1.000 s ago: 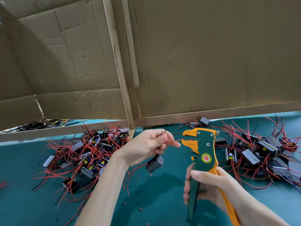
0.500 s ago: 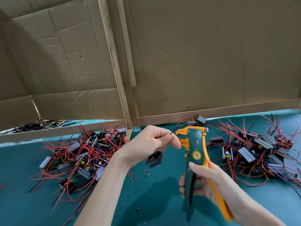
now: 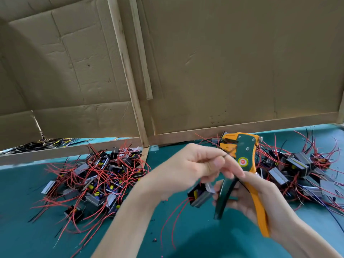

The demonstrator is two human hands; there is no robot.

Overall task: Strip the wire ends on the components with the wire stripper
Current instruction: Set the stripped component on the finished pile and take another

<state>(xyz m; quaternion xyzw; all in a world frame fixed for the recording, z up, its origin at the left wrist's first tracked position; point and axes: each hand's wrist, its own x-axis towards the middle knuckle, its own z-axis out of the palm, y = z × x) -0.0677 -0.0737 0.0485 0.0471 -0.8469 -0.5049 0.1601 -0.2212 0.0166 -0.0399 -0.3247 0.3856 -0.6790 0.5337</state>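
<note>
a: so, which step is being done rn?
b: a wire end is being fed to the tool. a thin dark wire (image 3: 225,155) is pinched betw. thumb & forefinger of the left hand (image 3: 193,164), w/ its tip pointed at the mouth of the wire stripper (image 3: 243,151). whether the tip is seated in the jaws can't be told, too blurred.
a: and the component?
b: the component (image 3: 200,197) is hung just below the left hand, off the teal table (image 3: 186,235), w/ its red wires (image 3: 174,215) trailed down toward the table.
a: how's the tool held?
b: head up, mouth turned toward the left hand. the right hand (image 3: 247,200) is wrapped round both handles: fingers curled on the green one, the orange one laid against the palm. the handles are seen spread apart, so prob. no squeeze has been made yet.
a: next move?
b: as judged from this, the tip needs to be pushed squarely into the jaws & held steady, then the handles closed in one pull so the insulation is cut & drawn off. a firm pinch is needed, or the wire could be dragged along w/ it.
a: much left?
b: likely a lot. a left pile (image 3: 96,183) of components is seen on the table, and a right pile (image 3: 297,170) behind the tool. which one is done can't be told.
</note>
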